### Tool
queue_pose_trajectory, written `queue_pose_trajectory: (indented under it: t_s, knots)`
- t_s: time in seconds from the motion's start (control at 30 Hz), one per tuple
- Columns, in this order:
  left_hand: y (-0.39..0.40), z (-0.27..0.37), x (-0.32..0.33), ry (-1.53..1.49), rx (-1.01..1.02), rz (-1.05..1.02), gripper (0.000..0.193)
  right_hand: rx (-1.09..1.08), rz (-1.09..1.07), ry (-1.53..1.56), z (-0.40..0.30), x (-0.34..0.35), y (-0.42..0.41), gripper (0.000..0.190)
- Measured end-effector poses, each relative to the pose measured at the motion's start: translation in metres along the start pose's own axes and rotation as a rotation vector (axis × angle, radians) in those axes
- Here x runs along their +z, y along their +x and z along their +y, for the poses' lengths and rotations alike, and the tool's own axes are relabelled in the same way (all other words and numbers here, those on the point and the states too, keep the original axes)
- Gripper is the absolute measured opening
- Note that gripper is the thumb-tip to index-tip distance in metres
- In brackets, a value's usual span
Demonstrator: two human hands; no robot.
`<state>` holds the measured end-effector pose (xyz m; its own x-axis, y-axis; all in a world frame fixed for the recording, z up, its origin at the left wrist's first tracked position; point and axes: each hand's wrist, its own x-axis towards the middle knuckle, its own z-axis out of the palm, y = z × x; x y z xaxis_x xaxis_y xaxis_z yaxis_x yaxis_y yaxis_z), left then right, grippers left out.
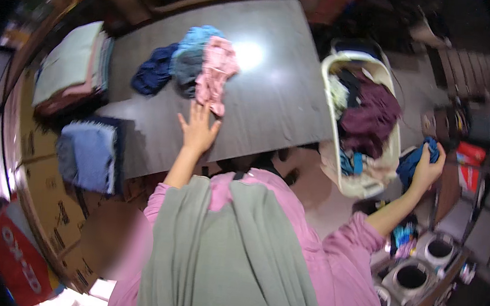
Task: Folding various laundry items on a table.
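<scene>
My left hand [200,130] lies with spread fingers on the grey table [271,107], its fingertips at the lower end of a crumpled pink cloth [217,70]. Beside that cloth lie a light blue and grey one [187,61] and a navy one [154,70]. Far to the right, my right hand [430,168] grips a bunched dark blue cloth [413,162], just outside a cream plastic laundry basket [335,130]. The basket holds a maroon garment [370,114] and other crumpled clothes.
Folded cloths are stacked at the table's left end [70,65], with folded blue denim-like cloths [88,153] nearer. Cardboard boxes [42,191] stand at the left. At the lower right is a unit with round openings [410,277]. Red packages [468,165] lie beyond my right hand.
</scene>
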<state>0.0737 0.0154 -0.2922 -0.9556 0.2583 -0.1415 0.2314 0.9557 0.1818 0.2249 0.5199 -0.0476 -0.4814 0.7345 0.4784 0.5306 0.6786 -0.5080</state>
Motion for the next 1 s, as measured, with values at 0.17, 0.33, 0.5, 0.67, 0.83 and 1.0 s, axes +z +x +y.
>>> queue_pose_trajectory:
  t_s: [0.17, 0.33, 0.5, 0.67, 0.83, 1.0]
  knots:
    - [-0.03, -0.03, 0.004, -0.119, -0.008, 0.115, 0.067, -0.024, -0.552, 0.566, -0.115, 0.087, -0.067, 0.022]
    - [-0.061, -0.053, 0.002, -0.161, -0.082, 0.19, 0.065, -0.145, -0.829, 0.626, -0.189, 0.165, -0.097, 0.04]
    - [-0.074, -0.052, -0.001, -0.128, -0.233, 0.204, 0.066, -0.358, -0.901, 0.206, -0.194, 0.242, -0.119, 0.051]
    - [-0.078, -0.045, 0.003, -0.145, -0.429, 0.171, 0.075, -0.656, -1.019, 0.08, -0.19, 0.28, -0.191, 0.071]
    - [-0.061, -0.006, -0.01, -0.176, -0.383, 0.398, 0.081, -0.909, -0.897, 0.007, -0.162, 0.287, -0.242, 0.073]
    - [-0.032, -0.004, -0.004, -0.111, -0.195, 0.041, 0.064, -0.97, -0.803, 0.235, -0.139, 0.302, -0.232, 0.057]
